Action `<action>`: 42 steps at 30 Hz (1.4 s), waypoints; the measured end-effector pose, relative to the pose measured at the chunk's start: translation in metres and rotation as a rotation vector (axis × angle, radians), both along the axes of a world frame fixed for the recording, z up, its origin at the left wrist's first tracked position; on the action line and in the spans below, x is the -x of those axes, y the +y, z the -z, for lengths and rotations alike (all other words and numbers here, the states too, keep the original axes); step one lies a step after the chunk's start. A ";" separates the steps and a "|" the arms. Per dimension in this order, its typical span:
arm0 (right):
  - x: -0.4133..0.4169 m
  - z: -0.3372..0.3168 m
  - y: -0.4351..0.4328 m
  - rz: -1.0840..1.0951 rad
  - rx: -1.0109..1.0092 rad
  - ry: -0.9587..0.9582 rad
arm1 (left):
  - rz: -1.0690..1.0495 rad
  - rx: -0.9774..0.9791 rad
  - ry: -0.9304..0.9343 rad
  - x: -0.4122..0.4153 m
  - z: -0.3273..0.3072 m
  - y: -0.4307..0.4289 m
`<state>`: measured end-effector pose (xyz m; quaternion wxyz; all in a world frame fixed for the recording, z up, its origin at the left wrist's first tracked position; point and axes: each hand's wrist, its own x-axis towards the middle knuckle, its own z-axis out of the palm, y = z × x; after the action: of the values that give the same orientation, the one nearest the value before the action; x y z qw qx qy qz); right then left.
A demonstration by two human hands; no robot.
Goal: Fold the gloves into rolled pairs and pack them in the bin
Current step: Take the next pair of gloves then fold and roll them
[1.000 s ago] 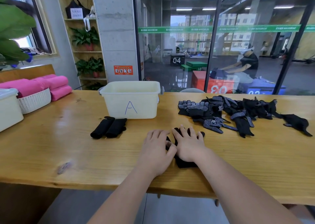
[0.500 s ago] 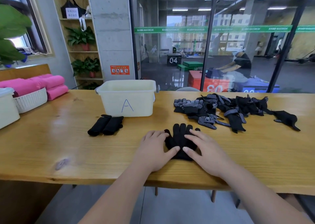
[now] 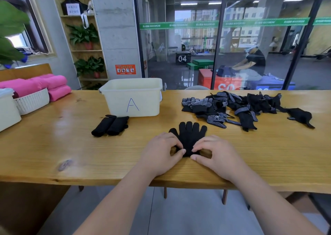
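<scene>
A black glove pair (image 3: 189,134) lies flat on the wooden table (image 3: 53,145), fingers pointing away from me. My left hand (image 3: 161,151) and my right hand (image 3: 214,152) pinch its cuff end from either side, fingertips curled onto the fabric. Two rolled black gloves (image 3: 110,125) lie to the left, in front of the cream bin marked A (image 3: 133,97). A heap of loose black gloves (image 3: 238,107), some with white dots, is spread at the right rear.
A white basket (image 3: 32,101) with pink rolled towels (image 3: 52,83) and a white box (image 3: 7,109) stand at the far left. Glass walls rise behind the table. The table's front edge runs just under my wrists.
My hands slid back from lying flat over the glove to its cuff end, uncovering the glove's fingers. The fingertips now curl on the cuff.
</scene>
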<state>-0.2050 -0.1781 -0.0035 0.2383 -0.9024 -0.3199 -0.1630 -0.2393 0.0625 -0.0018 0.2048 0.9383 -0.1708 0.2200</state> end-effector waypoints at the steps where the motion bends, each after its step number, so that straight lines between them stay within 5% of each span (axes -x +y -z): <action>1: 0.000 0.000 0.000 0.015 0.008 -0.009 | 0.001 -0.004 -0.003 0.001 -0.001 0.000; 7: 0.001 -0.001 0.000 0.123 -0.009 -0.027 | 0.028 -0.037 -0.012 0.002 -0.002 -0.001; 24: -0.007 -0.002 -0.004 0.066 -0.312 0.279 | -0.045 0.307 0.167 -0.001 -0.004 0.003; 42: 0.001 0.000 0.006 0.248 0.174 -0.183 | -0.044 -0.110 -0.072 -0.009 0.004 -0.001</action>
<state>-0.2060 -0.1717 -0.0033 0.1075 -0.9335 -0.2393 -0.2444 -0.2302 0.0615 -0.0062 0.1416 0.9432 -0.1692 0.2485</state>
